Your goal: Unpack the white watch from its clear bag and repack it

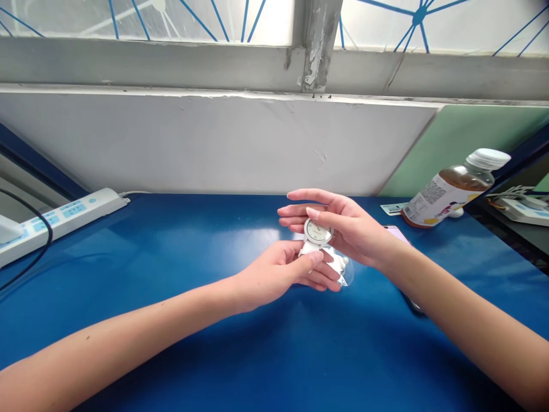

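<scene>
A white wristwatch with a round dial is held between my two hands over the table. My left hand pinches its white strap between thumb and fingers, below the dial. On the dial's upper edge rests the thumb of my right hand, whose other fingers stretch out behind the watch. Beneath the hands, partly hidden, is a shiny silvery-white piece with clear plastic; I cannot make out its kind.
A blue table spreads under my arms. At the right, a drink bottle leans near a small card. A phone lies partly under my right forearm. A white power strip with a black cable is at the left.
</scene>
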`<state>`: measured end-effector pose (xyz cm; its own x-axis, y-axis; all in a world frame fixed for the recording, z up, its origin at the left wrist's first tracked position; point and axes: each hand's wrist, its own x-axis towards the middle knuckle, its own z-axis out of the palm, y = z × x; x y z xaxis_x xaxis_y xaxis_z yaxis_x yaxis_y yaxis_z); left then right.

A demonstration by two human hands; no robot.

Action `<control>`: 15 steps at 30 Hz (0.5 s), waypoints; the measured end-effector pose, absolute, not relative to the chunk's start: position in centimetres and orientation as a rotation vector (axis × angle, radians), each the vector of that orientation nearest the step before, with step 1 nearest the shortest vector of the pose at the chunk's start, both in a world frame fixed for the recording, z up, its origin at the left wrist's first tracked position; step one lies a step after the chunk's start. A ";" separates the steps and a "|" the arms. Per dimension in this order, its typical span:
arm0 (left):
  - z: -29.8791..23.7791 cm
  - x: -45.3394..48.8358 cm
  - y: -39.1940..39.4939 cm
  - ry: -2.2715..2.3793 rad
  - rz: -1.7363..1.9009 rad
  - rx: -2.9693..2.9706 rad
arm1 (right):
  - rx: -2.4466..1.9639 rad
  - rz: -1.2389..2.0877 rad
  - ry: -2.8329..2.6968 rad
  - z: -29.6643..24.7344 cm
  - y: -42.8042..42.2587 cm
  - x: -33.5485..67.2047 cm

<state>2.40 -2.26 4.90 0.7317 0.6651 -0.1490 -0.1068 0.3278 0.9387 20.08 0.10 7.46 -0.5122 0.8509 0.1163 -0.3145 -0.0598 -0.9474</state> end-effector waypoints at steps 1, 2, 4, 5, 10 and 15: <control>5.0 2.3 -2.1 0.591 0.556 1.153 | -0.655 1.658 -1.407 7.8 0.1 20.4; 5.1 2.1 -1.9 0.603 0.571 1.179 | -0.691 1.588 -1.476 8.2 0.1 20.7; 5.3 1.7 -1.5 0.635 0.612 1.269 | -0.801 1.382 -1.649 8.8 0.0 21.3; 5.4 1.4 -1.3 0.665 0.636 1.351 | -0.860 1.234 -1.730 9.0 -0.2 21.6; 5.7 0.7 -0.9 0.914 0.767 2.007 | -1.033 0.877 -1.842 8.0 -2.3 22.9; 5.2 1.3 -1.8 0.837 0.703 2.356 | -1.121 0.781 -1.805 4.9 -5.2 23.5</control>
